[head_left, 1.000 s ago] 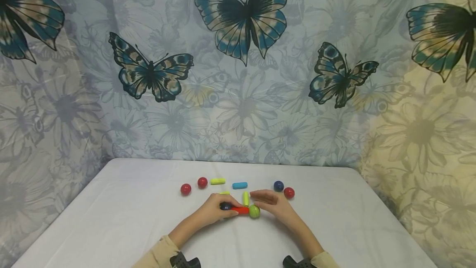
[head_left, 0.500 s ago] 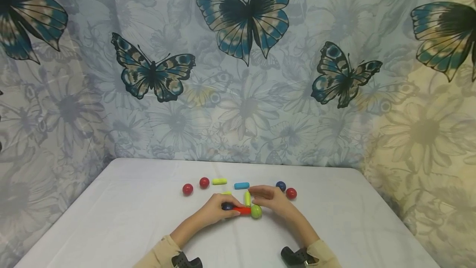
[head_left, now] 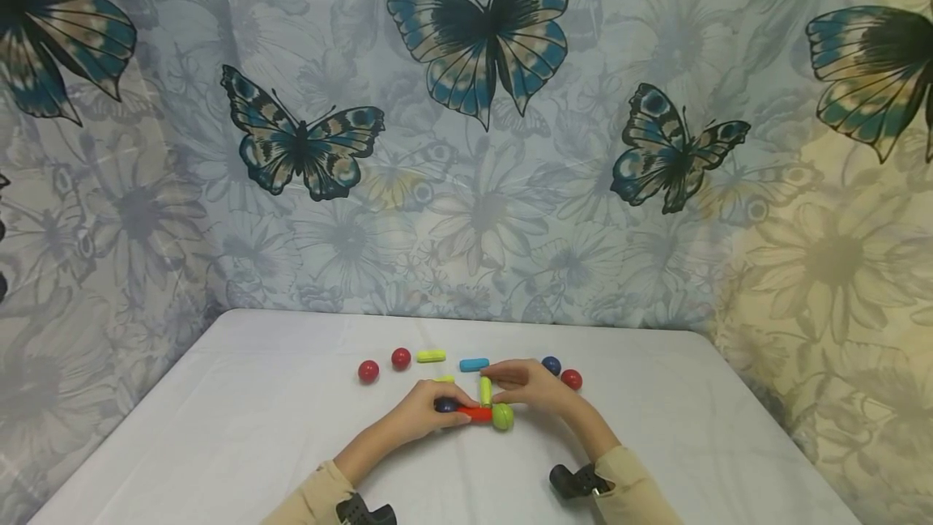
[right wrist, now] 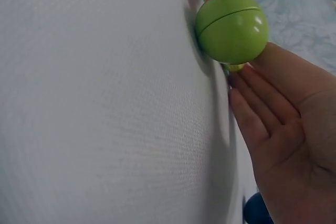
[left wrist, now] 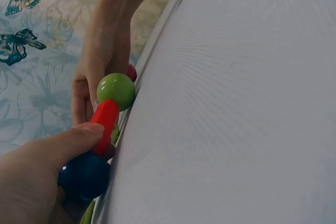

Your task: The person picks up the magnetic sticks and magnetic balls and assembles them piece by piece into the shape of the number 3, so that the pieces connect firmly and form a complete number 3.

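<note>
My left hand (head_left: 426, 411) pinches a red rod (head_left: 481, 414) between thumb and fingers. One end of the rod meets a dark blue ball (left wrist: 88, 177), partly hidden under that hand; a green ball (head_left: 503, 417) sits at the other end. Behind the green ball a yellow-green rod (head_left: 485, 390) points away from me; whether they touch is unclear. Around this rod stands my right hand (head_left: 535, 387), fingers fairly straight and thumb near the green ball. In the right wrist view its palm (right wrist: 299, 150) holds nothing.
Across the white table (head_left: 240, 428) lie red balls (head_left: 368, 372), a blue rod (head_left: 474, 364), a yellow-green rod (head_left: 431, 356) and another blue ball (head_left: 551, 365). A further yellow-green rod (head_left: 445, 379) is mostly hidden behind my left hand. Butterfly-patterned cloth (head_left: 481, 266) hangs behind.
My right hand has shifted slightly away from me and to the left, its fingers coming around the yellow-green rod. The left hand keeps its grip on the red rod.
</note>
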{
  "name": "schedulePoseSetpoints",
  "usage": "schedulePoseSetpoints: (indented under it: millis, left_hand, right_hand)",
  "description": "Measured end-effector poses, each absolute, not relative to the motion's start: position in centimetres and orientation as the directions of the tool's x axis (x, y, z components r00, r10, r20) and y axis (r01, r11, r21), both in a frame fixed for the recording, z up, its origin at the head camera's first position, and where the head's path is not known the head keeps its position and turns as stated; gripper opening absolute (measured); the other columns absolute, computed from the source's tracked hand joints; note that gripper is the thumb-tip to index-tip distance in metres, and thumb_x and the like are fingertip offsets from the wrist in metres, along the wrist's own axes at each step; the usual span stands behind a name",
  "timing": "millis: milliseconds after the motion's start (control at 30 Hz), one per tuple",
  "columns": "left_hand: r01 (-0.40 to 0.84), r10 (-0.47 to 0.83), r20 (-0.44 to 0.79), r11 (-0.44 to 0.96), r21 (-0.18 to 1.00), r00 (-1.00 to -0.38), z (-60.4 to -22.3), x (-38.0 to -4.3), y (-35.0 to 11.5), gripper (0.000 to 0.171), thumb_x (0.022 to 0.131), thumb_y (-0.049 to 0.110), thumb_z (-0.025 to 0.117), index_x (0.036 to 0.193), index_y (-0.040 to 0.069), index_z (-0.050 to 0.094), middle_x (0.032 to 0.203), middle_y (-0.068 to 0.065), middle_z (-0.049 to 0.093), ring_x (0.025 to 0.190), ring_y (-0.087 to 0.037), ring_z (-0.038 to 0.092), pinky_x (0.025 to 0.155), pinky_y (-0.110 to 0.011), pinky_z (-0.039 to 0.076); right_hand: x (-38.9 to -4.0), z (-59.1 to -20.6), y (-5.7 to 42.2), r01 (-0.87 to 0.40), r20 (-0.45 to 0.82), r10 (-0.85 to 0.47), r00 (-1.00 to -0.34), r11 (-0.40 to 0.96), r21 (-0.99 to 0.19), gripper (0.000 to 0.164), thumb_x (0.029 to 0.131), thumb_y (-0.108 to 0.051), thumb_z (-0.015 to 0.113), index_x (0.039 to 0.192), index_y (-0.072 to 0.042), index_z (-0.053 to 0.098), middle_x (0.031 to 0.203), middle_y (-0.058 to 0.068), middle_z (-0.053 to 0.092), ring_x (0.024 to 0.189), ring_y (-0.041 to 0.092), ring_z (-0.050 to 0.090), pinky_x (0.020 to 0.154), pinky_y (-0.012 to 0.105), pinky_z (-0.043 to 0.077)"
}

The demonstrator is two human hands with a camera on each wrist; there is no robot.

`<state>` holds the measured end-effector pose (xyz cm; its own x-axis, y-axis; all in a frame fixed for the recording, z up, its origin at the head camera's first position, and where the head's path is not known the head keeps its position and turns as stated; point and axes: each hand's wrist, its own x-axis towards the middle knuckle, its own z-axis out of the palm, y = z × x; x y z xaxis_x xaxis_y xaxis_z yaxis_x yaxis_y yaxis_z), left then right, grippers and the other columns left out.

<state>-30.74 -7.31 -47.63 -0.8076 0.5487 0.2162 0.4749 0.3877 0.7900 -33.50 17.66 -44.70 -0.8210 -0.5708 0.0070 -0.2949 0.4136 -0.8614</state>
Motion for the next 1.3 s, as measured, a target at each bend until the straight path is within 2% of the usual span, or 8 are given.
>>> schedulePoseSetpoints:
  millis: [200,600,833,1300]
  left_hand:
    - [0.481,0.552,0.221,0.386,0.787,-0.804,-47.56,-30.76,-7.37,0.020,0.085,0.027,0.075,0.105,0.029,0.075,0.103,0.013,0.073,0.102,-0.003,0.061,0.099,-0.027,0.045]
    - [0.479,0.551,0.218,0.391,0.786,-0.806,-47.49,-30.70,-7.36,0.020,0.085,0.028,0.075,0.105,0.029,0.075,0.103,0.013,0.073,0.102,-0.003,0.061,0.099,-0.027,0.045]
    - [0.478,0.547,0.218,0.393,0.785,-0.808,-47.50,-30.71,-7.35,0.020,0.086,0.028,0.074,0.105,0.029,0.075,0.104,0.013,0.073,0.102,-0.004,0.060,0.099,-0.028,0.045]
    - [0.483,0.556,0.219,0.386,0.786,-0.802,-47.62,-30.74,-7.28,0.020,0.086,0.030,0.074,0.106,0.029,0.074,0.105,0.013,0.073,0.103,-0.003,0.060,0.099,-0.027,0.045]
  right_hand:
    - [-33.82,-44.70,17.48,-0.291,-0.008,-0.578,-0.816,0.423,-0.858,0.049,0.086,-0.016,0.074,0.131,-0.003,0.059,0.138,0.015,0.059,0.134,0.036,0.049,0.109,0.046,0.043]
    - [-34.19,-45.14,17.66,-0.320,0.022,-0.581,-0.813,0.415,-0.852,0.052,0.084,-0.017,0.076,0.131,-0.004,0.059,0.138,0.015,0.059,0.134,0.035,0.049,0.108,0.036,0.044]
    - [-34.27,-45.28,17.46,-0.339,0.034,-0.565,-0.824,0.444,-0.830,0.051,0.083,-0.020,0.077,0.130,-0.007,0.061,0.136,0.012,0.061,0.133,0.033,0.052,0.107,0.040,0.045]
    - [-33.90,-44.74,16.82,-0.358,0.036,-0.543,-0.839,0.501,-0.788,0.050,0.084,-0.020,0.077,0.128,-0.005,0.062,0.134,0.012,0.062,0.132,0.035,0.052,0.108,0.046,0.044]
